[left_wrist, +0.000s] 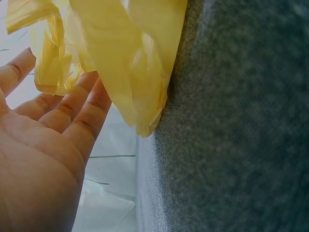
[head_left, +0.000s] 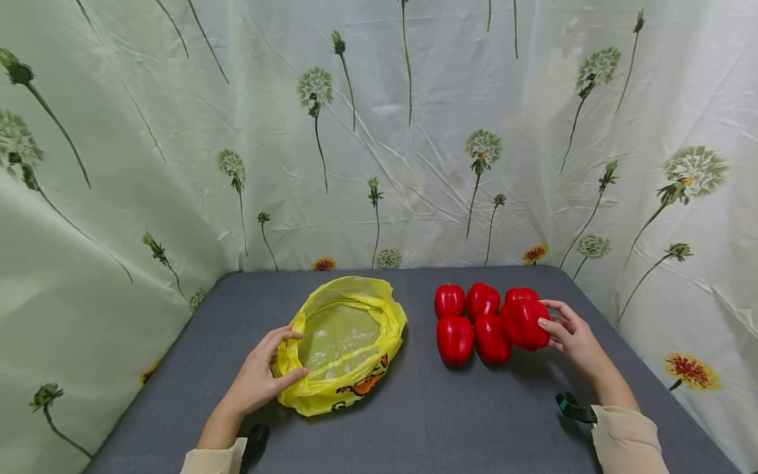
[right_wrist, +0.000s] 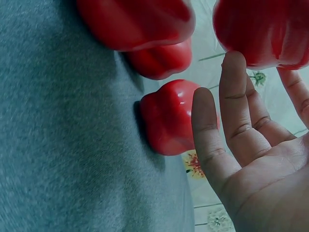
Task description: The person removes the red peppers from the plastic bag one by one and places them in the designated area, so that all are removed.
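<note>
A yellow plastic bag [head_left: 393,316] stands with its mouth spread wide and facing up. My left hand [head_left: 266,362] is at the bag's left side, thumb and index finger reaching over the rim. In the left wrist view, the fingers [left_wrist: 72,104] are fairly straight against the hanging yellow plastic [left_wrist: 140,72]. My right hand [head_left: 571,336] grips a red bell pepper [head_left: 525,324] between thumb and fingers. That pepper is raised off the table in the right wrist view, where the hand [right_wrist: 260,140] is below it. Several other red bell peppers [head_left: 454,341] sit in two rows to its left.
The dark grey cloth-covered table [head_left: 426,421] reaches back to a pale curtain [head_left: 414,164] printed with dandelions, which also hangs along both sides. Black straps are at the left wrist [head_left: 256,442] and the right wrist [head_left: 576,408].
</note>
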